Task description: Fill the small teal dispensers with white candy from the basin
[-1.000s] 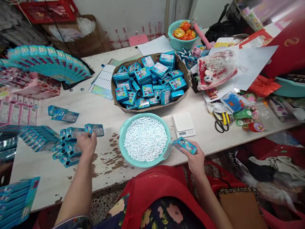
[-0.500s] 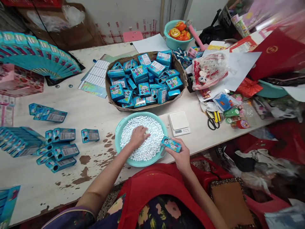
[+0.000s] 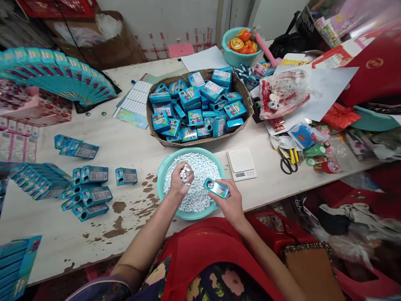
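Likely sweets [image 3: 184, 174] in left hand [image 3: 177, 179]

Pellets [image 3: 200, 198] in basin [image 3: 161, 179], scale [image 3: 241, 161] right, carton [image 3: 158, 137] behind

A white table [image 3: 46, 234], its surface worn to brown in patches left of centre, bears a turquoise basin [image 3: 161, 177] near the front edge, with a cut-down cardboard box [image 3: 158, 138] just behind and a digital scale [image 3: 240, 161] just to the right. Leftward lie a cluster of blue packs [image 3: 94, 195], one single blue pack [image 3: 126, 176] and two small round discs [image 3: 103, 113]; rightward, black-handled scissors [image 3: 286, 166]; toward the back, a smaller turquoise bowl [image 3: 239, 57]
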Demonstrator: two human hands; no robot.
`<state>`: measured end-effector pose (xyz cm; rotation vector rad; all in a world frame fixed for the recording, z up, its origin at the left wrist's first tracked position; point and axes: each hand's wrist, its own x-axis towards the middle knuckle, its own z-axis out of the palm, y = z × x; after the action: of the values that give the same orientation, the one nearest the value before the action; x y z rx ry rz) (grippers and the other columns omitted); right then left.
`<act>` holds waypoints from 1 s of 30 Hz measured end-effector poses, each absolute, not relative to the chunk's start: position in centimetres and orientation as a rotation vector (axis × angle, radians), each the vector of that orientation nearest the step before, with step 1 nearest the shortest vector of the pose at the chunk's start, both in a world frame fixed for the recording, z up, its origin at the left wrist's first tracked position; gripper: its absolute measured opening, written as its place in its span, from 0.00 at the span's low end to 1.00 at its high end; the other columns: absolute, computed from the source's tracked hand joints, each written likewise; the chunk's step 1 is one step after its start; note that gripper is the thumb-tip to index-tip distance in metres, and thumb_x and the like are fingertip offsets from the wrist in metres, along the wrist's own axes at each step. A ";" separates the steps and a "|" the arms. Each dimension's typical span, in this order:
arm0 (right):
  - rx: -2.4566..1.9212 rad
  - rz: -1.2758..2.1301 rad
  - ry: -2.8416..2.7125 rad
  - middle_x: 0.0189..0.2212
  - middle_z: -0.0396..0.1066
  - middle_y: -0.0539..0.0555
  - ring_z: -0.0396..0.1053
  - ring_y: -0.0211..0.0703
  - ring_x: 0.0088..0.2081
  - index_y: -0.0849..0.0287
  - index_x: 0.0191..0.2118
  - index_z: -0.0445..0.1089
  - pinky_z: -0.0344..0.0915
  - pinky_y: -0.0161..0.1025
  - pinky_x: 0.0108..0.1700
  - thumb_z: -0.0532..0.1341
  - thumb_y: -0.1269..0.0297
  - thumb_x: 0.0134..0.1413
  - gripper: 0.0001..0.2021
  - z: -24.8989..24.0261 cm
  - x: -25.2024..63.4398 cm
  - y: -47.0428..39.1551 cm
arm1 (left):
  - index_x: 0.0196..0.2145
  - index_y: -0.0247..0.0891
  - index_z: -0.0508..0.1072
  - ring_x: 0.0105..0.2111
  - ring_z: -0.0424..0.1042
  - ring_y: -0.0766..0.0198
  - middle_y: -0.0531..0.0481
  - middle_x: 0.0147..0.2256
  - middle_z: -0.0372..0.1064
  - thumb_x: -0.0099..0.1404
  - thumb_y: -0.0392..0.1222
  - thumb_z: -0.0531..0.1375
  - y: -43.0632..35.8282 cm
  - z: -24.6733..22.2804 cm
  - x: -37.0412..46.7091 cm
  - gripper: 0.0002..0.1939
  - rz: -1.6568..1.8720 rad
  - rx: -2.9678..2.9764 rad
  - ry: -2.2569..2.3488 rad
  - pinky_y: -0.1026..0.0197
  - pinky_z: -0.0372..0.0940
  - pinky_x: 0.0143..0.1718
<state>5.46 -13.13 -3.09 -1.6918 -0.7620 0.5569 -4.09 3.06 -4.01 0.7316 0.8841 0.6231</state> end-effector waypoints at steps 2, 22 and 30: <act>-1.698 0.541 -0.842 0.39 0.69 0.53 0.68 0.47 0.43 0.53 0.42 0.71 0.65 0.45 0.48 0.69 0.64 0.43 0.16 -3.1 4.9 -12.0 | 0.25 0.38 0.63 0.14 0.56 0.72 0.55 0.19 0.59 0.56 0.50 0.57 2.0 -2.0 -3.6 0.13 0.696 0.675 0.762 0.68 0.49 0.14; -1.547 0.650 -0.779 0.44 0.69 0.55 0.68 0.50 0.46 0.54 0.42 0.72 0.67 0.46 0.48 0.72 0.61 0.38 0.20 -3.6 8.4 -12.8 | 0.18 0.38 0.66 0.21 0.63 0.65 0.50 0.21 0.65 0.58 0.58 0.57 3.8 -3.6 -4.7 0.22 0.692 1.439 1.009 0.63 0.59 0.23; -1.826 0.294 -0.382 0.39 0.70 0.55 0.69 0.48 0.42 0.59 0.41 0.71 0.66 0.47 0.47 0.70 0.54 0.36 0.24 -10.3 18.0 -12.6 | 0.39 0.42 0.73 0.46 0.66 0.55 0.44 0.43 0.68 0.64 0.44 0.51 12.2 -4.6 4.2 0.13 0.491 2.298 1.060 0.54 0.60 0.47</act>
<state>18.02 -12.58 -10.29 -1.8264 -0.3824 0.2941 4.16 12.17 -4.64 2.2985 1.0600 0.4907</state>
